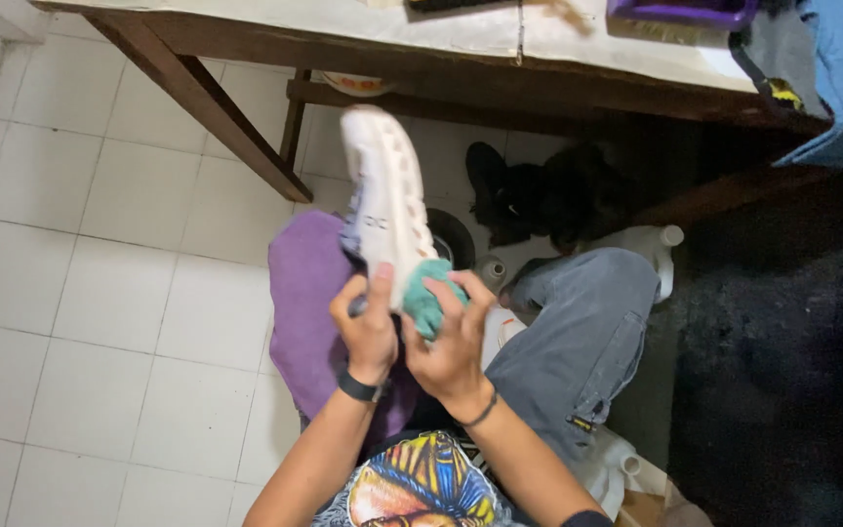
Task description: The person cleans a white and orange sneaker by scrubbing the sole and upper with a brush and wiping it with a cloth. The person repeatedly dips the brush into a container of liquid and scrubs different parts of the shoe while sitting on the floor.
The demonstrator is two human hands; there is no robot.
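Seen from above, a seated person holds a white sneaker (385, 200) upright in front of their lap, toe pointing up toward a wooden table (246, 127). The left hand (368, 327) (a dark band on its wrist) is raised with bent wrist, fingers wrapped around the shoe's heel end, thumb lying along its side. The right hand (453, 342) curls its fingers around a bunched teal cloth (426, 298) pressed against the shoe, above a purple towel (309, 312) on the lap.
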